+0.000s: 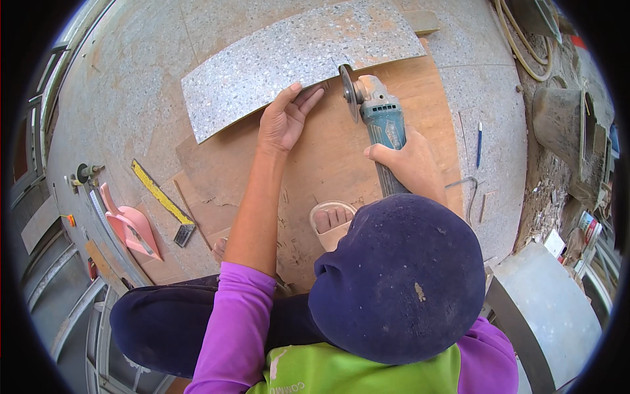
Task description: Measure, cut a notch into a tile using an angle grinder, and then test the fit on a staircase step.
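My left hand [287,118] holds the near edge of a speckled grey tile slab [275,62], its fingertips curled at the edge. My right hand [410,164] grips the teal body of an angle grinder [384,121]. The grinder's cutting disc [351,95] stands upright just right of my left fingertips, its upper rim at the slab's edge, where a short dark slot shows. Under both lies a dusty tan board [341,157]. A sandalled foot [331,223] rests on the board below my hands. A dark blue cap [397,282] hides much of the lower middle.
A yellow square ruler [159,194], a pink plastic scoop [131,233] and a small green tool [85,172] lie at left by metal frames [65,295]. At right are a blue pencil [480,144], coiled hose [535,65], dirty bucket [554,118] and metal sheet [545,295].
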Tool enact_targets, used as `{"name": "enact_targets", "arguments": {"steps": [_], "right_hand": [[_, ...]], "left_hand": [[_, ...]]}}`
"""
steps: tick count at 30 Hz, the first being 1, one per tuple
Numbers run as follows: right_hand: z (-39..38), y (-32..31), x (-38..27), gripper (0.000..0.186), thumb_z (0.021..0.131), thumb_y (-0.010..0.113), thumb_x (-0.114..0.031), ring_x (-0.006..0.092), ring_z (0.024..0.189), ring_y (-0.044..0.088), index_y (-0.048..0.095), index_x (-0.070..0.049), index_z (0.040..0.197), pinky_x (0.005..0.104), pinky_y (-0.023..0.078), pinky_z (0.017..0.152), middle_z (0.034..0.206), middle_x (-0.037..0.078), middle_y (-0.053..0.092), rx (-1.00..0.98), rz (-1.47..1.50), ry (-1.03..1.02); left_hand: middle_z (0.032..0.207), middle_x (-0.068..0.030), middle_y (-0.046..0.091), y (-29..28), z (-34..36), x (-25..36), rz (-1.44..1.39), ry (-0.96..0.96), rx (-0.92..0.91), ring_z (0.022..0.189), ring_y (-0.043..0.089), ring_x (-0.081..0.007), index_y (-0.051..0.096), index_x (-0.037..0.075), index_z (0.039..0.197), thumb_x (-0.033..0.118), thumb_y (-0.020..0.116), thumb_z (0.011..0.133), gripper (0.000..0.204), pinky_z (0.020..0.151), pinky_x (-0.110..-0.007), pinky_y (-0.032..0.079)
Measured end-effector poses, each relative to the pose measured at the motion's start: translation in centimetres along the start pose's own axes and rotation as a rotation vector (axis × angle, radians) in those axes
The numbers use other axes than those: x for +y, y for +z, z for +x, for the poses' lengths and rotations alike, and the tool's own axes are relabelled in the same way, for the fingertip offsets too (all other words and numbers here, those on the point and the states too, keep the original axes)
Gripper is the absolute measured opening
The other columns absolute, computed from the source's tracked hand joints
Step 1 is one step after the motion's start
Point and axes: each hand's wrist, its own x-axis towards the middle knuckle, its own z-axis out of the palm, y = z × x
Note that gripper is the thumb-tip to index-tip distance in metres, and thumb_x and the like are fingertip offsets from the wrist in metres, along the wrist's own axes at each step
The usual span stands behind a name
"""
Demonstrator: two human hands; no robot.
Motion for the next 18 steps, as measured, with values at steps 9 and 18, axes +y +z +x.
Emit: {"name": "enact_targets", "arguments": {"steps": [9,18], "right_hand": [[0.4,-0.4,0.4,0.041,0.068,0.077,-0.027,0.0248,0.07,0.067,0.069,0.005,0.092,0.037,0.052,0.065,0.078,0.018,0.069,0.004,-0.018,-0.058],[1.5,-0.3,1.2,0.038,0.068,0.078,-0.028,0.0246,0.064,0.066,0.069,0.005,0.085,0.0372,0.051,0.059,0.072,0.018,0.067,0.012,-0.081,-0.091]], "left_hand": [[0.109,-0.0139,0.071,0.0,-0.1,0.1,-0.012,0.009,-0.013,0.112,0.066,-0.0309,0.069,-0.001,0.102,0.004,0.069,0.091,0.011,0.111,-0.05,0.05],[0.108,-0.0138,0.071,0.0,-0.1,0.1,-0.016,0.013,-0.002,0.112,0.066,-0.0303,0.069,0.0,0.1,0.003,0.069,0.091,0.009,0.111,-0.05,0.05]]}}
